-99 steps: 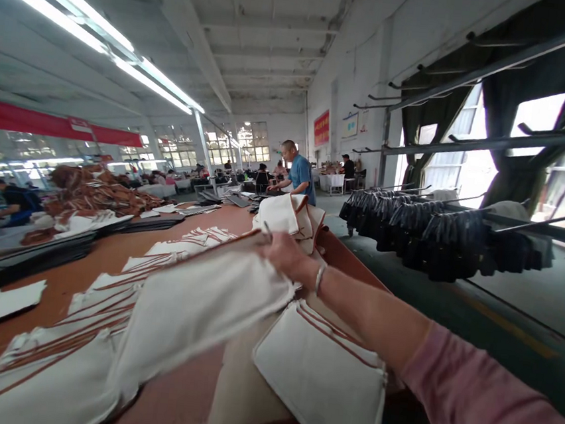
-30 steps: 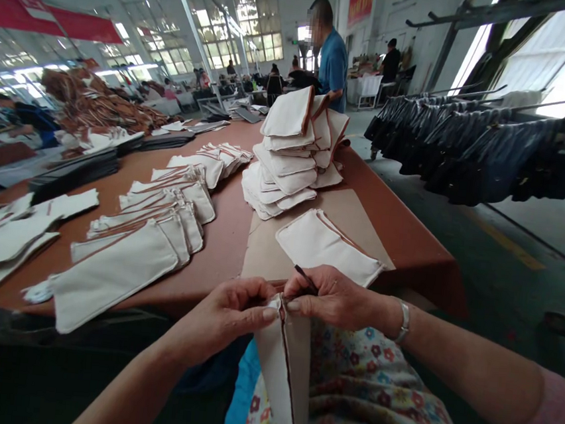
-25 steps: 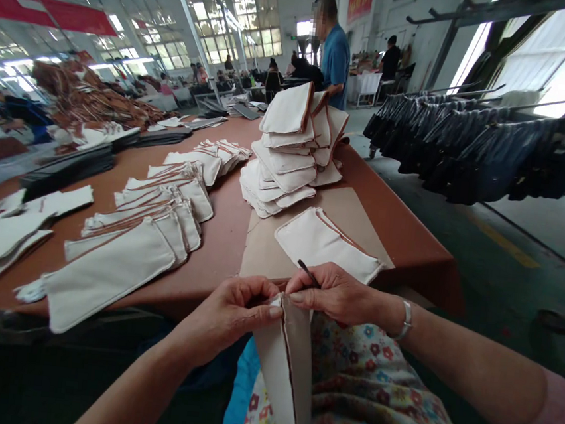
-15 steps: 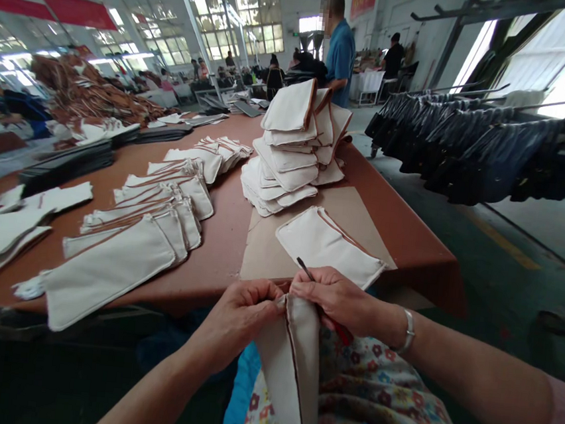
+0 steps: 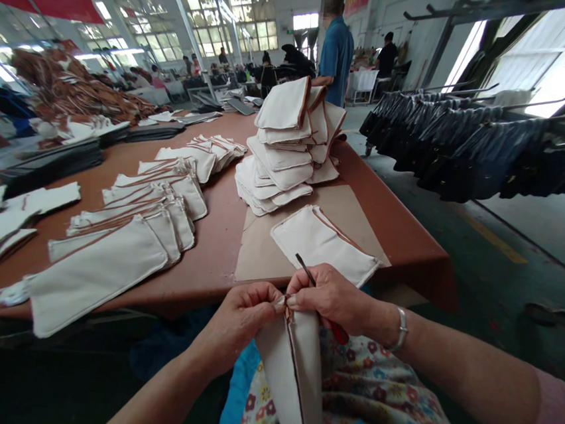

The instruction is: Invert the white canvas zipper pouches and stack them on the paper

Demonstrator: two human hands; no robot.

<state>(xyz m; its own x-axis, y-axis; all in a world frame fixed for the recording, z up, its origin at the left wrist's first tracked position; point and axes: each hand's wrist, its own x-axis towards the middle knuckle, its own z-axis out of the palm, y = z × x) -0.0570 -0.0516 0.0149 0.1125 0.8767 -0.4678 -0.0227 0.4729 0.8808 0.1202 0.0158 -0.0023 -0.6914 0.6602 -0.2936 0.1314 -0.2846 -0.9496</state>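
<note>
A cream fabric pouch [image 5: 301, 367] with a dark brown seam down its middle hangs over my lap, its top end pinched between both hands. My left hand [image 5: 247, 312] closes thumb and fingers on the left side of that end. On the right side, my right hand [image 5: 331, 297] pinches the pouch and also keeps a slim tool [image 5: 305, 269] in its grip, with a dark shaft sticking up and a red handle below the palm. The tool's exact kind is partly hidden. Beyond my hands, a similar cream piece [image 5: 327, 243] with brown edging lies flat on brown board.
A tall stack of cream pieces [image 5: 283, 149] stands on the brown-covered table [image 5: 215, 232]. Overlapping cream pieces [image 5: 102, 268] lie to the left. Dark bags [image 5: 449, 145] hang from a rack at right. A person in blue [image 5: 336, 50] stands behind the table.
The view has shifted slightly, so the table and its piles sit further left. Brown edging at the pouch's top shows more between my fingertips. Both hands keep hold of it.
</note>
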